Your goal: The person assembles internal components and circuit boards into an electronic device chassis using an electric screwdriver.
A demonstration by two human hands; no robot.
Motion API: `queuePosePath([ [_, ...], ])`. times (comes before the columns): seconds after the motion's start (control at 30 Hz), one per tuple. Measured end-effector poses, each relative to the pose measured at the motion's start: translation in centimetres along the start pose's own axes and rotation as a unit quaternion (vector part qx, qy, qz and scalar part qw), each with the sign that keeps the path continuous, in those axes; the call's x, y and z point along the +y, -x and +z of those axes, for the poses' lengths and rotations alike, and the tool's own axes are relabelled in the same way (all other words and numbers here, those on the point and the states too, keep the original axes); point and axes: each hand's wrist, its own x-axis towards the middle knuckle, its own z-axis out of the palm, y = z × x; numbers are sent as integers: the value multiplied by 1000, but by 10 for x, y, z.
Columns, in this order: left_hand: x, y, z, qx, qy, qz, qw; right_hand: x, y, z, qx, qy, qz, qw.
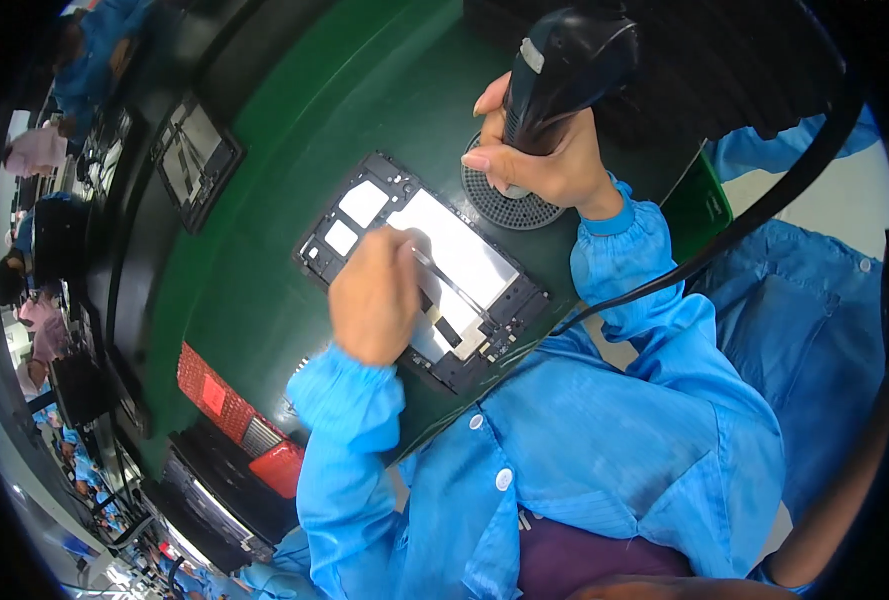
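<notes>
An opened tablet-like device with a black frame and bright silver inner plates lies at a slant on the green work surface. My left hand is closed over its left half, somewhat blurred. Thin dark tweezers appear to come out of that hand, their points toward the device's lower right corner. My right hand is wrapped round a bulky black electric screwdriver, held upright. Its lower end is over a round grey dish full of small holes, and fingers partly hide that end.
Another opened device lies at the far left. Red packaging and a dark stack of panels are at the left front. A black cable curves past my right arm, near a green bin. Other people in blue work beyond.
</notes>
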Motion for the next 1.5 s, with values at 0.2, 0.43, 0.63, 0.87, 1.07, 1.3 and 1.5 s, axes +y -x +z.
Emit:
queuePosePath([
  [0.2,15,-50,46,-48,-46,49,997,3,0,3,-5,-1,-16,1000],
  [0.43,11,-56,52,-93,-63,67,991,6,2,3,-9,3,-44,999],
  [0.63,7,-54,50,-63,38,54,996,6,1,4,-15,-20,-47,999],
  [0.87,8,-58,53,-45,72,39,996,4,2,3,1,-13,-32,999],
  [1.07,12,-54,48,-1,120,43,992,-13,-1,2,15,2,-49,999],
  [1.3,6,-19,11,86,100,35,991,-34,-14,12,31,-41,-112,992],
  [1.5,-62,55,-23,242,83,-145,956,-51,-28,90,-52,-100,-66,991],
])
